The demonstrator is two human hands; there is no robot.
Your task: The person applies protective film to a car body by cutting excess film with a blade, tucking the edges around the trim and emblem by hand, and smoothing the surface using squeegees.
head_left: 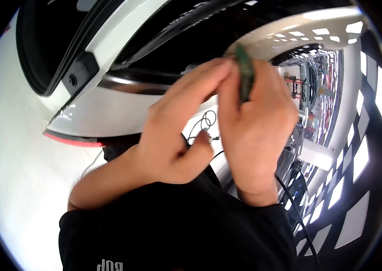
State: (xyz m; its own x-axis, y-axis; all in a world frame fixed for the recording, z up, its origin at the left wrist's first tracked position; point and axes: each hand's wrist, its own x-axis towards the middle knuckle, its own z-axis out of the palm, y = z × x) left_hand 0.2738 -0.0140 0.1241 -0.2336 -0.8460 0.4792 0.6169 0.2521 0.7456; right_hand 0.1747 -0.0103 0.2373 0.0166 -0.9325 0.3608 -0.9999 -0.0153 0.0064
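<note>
My right hand (pixel 258 122) is closed around a slim, dark green object (pixel 245 74). The object stands up between thumb and fingers, and motion blur hides what kind of thing it is. My left hand (pixel 173 128) comes in from the left with its fingers stretched out and its thumb apart. Its fingertips meet the right hand beside the green object; I cannot tell whether they press on the object itself. Both hands are held in front of a car's glossy dark surface (pixel 168 40) and its white body panel (pixel 100 108).
Below the white panel runs a red strip (pixel 73 140). A black fitting (pixel 80 74) sits by the opening at upper left. A thin black cable (pixel 209 119) lies coiled on the pale floor, and another cable (pixel 297 212) hangs at right. Bright lamp panels reflect at right.
</note>
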